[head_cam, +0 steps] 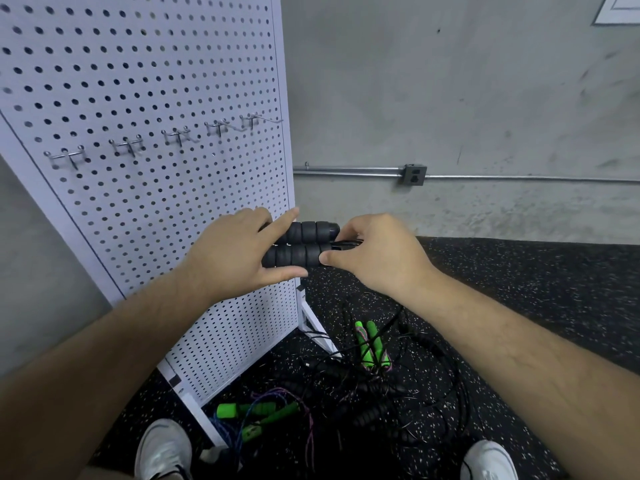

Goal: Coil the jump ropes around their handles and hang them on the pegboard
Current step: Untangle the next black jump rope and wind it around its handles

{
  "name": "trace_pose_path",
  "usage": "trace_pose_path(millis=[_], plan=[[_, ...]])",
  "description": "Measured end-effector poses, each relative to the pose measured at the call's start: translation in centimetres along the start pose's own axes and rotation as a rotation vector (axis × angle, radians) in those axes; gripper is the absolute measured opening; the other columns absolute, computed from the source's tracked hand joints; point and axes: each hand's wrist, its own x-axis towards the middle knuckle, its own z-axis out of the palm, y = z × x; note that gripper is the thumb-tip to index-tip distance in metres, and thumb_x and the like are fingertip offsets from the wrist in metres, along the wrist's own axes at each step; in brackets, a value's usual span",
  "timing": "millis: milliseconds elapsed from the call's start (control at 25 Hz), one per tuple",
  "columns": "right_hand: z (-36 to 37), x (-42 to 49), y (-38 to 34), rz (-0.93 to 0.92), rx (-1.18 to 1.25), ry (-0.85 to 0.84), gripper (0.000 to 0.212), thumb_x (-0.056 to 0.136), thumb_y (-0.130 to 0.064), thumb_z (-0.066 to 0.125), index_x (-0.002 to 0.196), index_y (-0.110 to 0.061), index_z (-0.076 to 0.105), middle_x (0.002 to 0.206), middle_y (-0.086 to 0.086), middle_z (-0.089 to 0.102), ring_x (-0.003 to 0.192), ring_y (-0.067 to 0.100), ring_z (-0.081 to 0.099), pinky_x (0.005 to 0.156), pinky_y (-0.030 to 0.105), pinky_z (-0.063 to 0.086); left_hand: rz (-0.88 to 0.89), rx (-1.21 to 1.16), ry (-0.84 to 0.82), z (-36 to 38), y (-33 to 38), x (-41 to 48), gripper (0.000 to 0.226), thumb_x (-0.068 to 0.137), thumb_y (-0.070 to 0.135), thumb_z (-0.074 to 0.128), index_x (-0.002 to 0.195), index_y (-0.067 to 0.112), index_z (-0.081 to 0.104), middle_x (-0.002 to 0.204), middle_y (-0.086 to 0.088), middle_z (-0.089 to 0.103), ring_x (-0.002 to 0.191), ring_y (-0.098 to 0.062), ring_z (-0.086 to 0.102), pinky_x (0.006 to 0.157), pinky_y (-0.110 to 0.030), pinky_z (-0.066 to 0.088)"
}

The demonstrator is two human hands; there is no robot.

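Note:
Two black foam jump-rope handles (301, 244) lie side by side at chest height in front of me. My left hand (239, 252) wraps their left ends, index finger stretched along the top. My right hand (375, 252) pinches their right ends where the thin black cord comes out. The white pegboard (145, 98) stands to the left, with a row of bare metal hooks (178, 135) across it. On the floor below lie more ropes: green handles (370, 342), another green-handled set (258, 415) and a tangle of black cords (412, 386).
The pegboard stands on a white frame foot (318, 332) on speckled black rubber flooring (540, 289). A grey concrete wall carries a conduit pipe and an outlet box (414, 174). My white shoes (162, 452) flank the rope pile.

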Motion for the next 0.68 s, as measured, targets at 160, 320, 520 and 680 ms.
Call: trace_pose_path(millis=[160, 320, 520, 680], plan=[[0.25, -0.24, -0.42, -0.010, -0.051, 0.028, 0.025, 0.079, -0.048, 0.078, 0.090, -0.027, 0.068, 0.073, -0.011, 0.063, 0.066, 0.007, 0.059, 0.054, 0.025, 0.040, -0.024, 0.021, -0.020, -0.07, -0.01, -0.09, 0.104, 0.082, 0.090, 0.023, 0.154, 0.018, 0.039, 0.095, -0.002, 0.058, 0.080, -0.019, 0.055, 0.065, -0.034, 0.049], [0.11, -0.06, -0.76, 0.033, 0.023, 0.009, 0.023, 0.077, -0.041, 0.082, 0.087, -0.027, 0.067, 0.072, -0.008, 0.065, 0.065, 0.010, 0.062, 0.054, 0.026, 0.043, -0.006, 0.017, -0.014, -0.15, -0.08, -0.02, 0.102, 0.083, 0.090, 0.022, 0.153, 0.018, 0.041, 0.094, -0.003, 0.058, 0.080, -0.020, 0.055, 0.065, -0.034, 0.049], [-0.08, 0.23, -0.63, 0.154, 0.207, -0.047, 0.025, 0.070, -0.030, 0.088, 0.087, -0.023, 0.072, 0.078, -0.003, 0.071, 0.072, 0.013, 0.066, 0.066, 0.028, 0.051, 0.060, 0.032, 0.026, 0.08, 0.09, 0.22, 0.091, 0.087, 0.082, 0.034, 0.149, 0.016, 0.047, 0.095, -0.007, 0.058, 0.079, -0.024, 0.054, 0.064, -0.035, 0.045], [0.00, 0.44, -0.23, 0.241, 0.404, 0.010, 0.023, 0.074, -0.039, 0.084, 0.081, -0.019, 0.074, 0.066, -0.004, 0.068, 0.060, 0.010, 0.058, 0.058, 0.026, 0.043, 0.056, 0.021, 0.079, -0.09, 0.34, 0.24, 0.087, 0.088, 0.078, 0.040, 0.147, 0.014, 0.050, 0.094, -0.009, 0.059, 0.078, -0.026, 0.055, 0.064, -0.039, 0.047]])
